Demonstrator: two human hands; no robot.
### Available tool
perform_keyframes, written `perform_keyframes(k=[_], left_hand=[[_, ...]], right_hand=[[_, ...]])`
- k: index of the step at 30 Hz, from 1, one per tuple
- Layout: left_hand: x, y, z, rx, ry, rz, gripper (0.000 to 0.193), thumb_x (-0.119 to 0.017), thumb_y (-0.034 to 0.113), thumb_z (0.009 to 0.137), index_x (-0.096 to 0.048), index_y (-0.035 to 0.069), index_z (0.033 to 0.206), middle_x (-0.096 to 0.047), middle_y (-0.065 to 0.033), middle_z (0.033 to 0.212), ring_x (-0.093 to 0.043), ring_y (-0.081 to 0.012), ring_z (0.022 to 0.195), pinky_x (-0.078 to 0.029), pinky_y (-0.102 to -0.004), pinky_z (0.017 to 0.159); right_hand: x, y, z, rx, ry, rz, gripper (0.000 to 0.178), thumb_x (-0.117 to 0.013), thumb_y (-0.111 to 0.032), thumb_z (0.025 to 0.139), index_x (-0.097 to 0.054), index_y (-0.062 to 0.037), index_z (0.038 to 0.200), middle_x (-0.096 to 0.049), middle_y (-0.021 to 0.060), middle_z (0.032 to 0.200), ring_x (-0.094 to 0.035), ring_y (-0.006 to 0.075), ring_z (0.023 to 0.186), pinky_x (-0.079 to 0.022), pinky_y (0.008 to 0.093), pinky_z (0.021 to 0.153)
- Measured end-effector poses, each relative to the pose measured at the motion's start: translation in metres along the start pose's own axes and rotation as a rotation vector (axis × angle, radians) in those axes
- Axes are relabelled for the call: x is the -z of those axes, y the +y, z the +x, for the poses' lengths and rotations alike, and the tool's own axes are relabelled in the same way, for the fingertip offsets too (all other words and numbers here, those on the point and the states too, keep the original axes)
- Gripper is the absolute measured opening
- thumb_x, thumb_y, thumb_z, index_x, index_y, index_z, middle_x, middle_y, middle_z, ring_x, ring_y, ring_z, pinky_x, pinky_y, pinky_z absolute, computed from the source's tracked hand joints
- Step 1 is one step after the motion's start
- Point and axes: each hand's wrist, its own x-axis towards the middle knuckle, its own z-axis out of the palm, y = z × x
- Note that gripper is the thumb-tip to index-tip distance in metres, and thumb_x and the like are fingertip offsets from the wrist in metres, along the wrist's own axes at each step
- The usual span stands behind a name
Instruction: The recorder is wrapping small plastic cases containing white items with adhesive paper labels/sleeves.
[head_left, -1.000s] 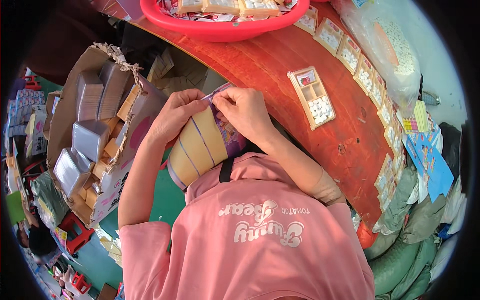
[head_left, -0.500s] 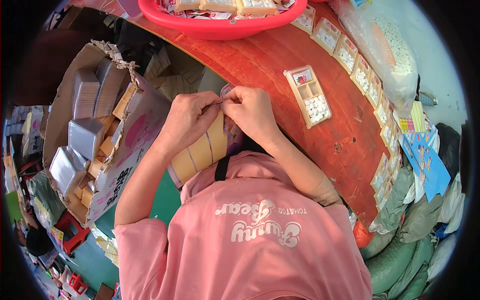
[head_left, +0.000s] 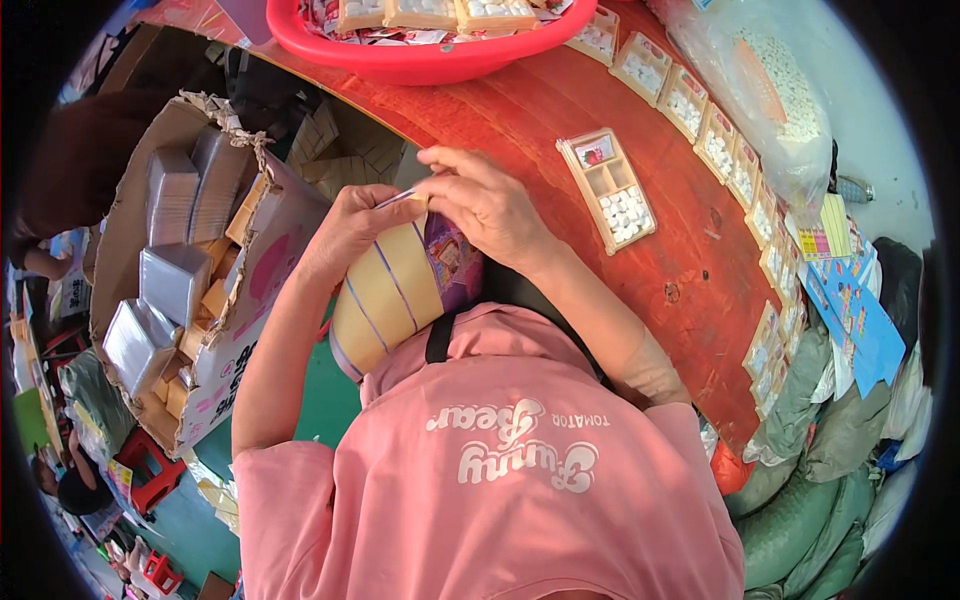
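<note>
A wide strip with a yellow back crossed by thin purple lines curves over my lap like a roll. Its other face, printed in purple, shows below my right hand. My left hand pinches the strip's upper edge between thumb and fingers. My right hand meets the same edge with bent fingers, the index finger raised a little; its thumb is partly hidden. To the right on the red table lies a compartment tray holding white pellets and a small printed packet.
A torn cardboard box at the left holds clear plastic covers and tan trays. A red basin of filled trays and packets stands at the far edge. More filled trays line the table's right rim beside a plastic bag of pellets.
My right hand's fingers have loosened and lifted from the tight pinch beside my left hand. More of the strip's yellow back and purple printed face now shows.
</note>
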Motion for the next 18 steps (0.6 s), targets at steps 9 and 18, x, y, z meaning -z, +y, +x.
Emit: perform_keyframes(k=[9,18], left_hand=[[0.038,-0.032,0.027,-0.201,0.154,0.574,0.016,-0.067,0.016,0.076,-0.068,0.002,0.084,-0.062,-0.0053,0.064,-0.058,-0.0132,0.059,-0.046,-0.0289,0.058],[-0.047,0.044,-0.001,-0.879,0.264,1.032,0.041,-0.07,0.028,0.076,-0.061,0.007,0.11,-0.058,-0.0113,0.116,-0.056,-0.0284,0.105,-0.045,-0.0372,0.086]], right_hand=[[0.119,-0.048,-0.078,-0.037,-0.132,-0.044,0.01,-0.064,-0.001,0.079,-0.057,-0.0007,0.086,-0.065,0.0116,0.074,-0.065,0.0224,0.065,-0.052,0.03,0.056],[0.198,-0.088,-0.066,-0.242,-0.137,0.057,0.015,-0.071,0.0,0.074,-0.057,-0.0001,0.079,-0.063,0.0105,0.068,-0.064,0.0189,0.063,-0.05,0.0272,0.054]])
